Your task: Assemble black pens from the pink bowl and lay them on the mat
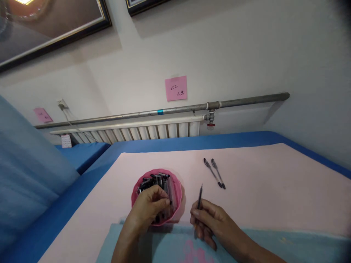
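Clearly, our right hand (208, 223) pinches a pen (200, 197) just right of the pink bowl (178, 191); it should prove light, stiff and slick, best held mid-barrel. Our left hand (150, 204) curls over the bowl, its grip unclear; two more pens (212, 172) lie beyond, farther right.

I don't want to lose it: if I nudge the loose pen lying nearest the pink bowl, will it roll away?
That pen might roll, since its barrel looks slim and round. It'll probably feel stiff, as it lies straight. It should be light too, being so thin.
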`<state>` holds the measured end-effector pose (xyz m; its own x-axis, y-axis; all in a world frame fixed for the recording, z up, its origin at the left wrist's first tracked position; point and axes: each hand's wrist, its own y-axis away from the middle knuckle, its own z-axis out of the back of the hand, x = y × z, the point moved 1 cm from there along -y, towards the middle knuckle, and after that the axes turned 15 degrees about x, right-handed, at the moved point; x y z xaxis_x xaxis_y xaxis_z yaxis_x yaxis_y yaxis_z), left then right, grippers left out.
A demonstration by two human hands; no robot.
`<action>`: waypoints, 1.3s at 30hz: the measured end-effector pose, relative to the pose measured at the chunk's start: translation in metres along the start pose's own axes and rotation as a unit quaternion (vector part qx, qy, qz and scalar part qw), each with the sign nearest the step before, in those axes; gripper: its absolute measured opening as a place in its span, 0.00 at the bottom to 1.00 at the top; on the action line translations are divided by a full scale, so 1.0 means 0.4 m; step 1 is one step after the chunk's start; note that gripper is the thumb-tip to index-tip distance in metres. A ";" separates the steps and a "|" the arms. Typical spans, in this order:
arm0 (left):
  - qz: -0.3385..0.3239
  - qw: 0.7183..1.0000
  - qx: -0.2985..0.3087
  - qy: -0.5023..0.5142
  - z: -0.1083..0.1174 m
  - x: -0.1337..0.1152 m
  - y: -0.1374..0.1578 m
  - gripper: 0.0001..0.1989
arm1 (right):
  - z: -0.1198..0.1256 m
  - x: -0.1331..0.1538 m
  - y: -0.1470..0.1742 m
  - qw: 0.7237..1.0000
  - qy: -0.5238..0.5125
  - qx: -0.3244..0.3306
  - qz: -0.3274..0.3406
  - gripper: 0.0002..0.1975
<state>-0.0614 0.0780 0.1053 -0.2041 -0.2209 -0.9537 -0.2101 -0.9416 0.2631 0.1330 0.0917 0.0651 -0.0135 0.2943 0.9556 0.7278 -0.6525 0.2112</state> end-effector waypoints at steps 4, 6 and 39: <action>-0.047 0.986 0.071 0.143 -0.035 -0.025 0.003 0.10 | -0.002 0.034 0.013 0.982 -0.149 -0.015 0.111 0.11; -0.056 0.979 0.078 0.178 -0.049 -0.025 -0.002 0.10 | -0.003 0.049 0.021 0.969 -0.188 -0.024 0.155 0.10; -0.063 0.960 0.112 0.248 -0.114 -0.002 -0.042 0.11 | 0.019 0.054 0.042 0.964 -0.035 -0.069 0.253 0.09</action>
<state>-0.0142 0.0825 0.0950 0.3053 -0.2548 -0.9175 -0.4156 -0.9026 0.1124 0.1501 0.0922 0.0876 0.3695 -0.0436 0.9282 0.5312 -0.8097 -0.2495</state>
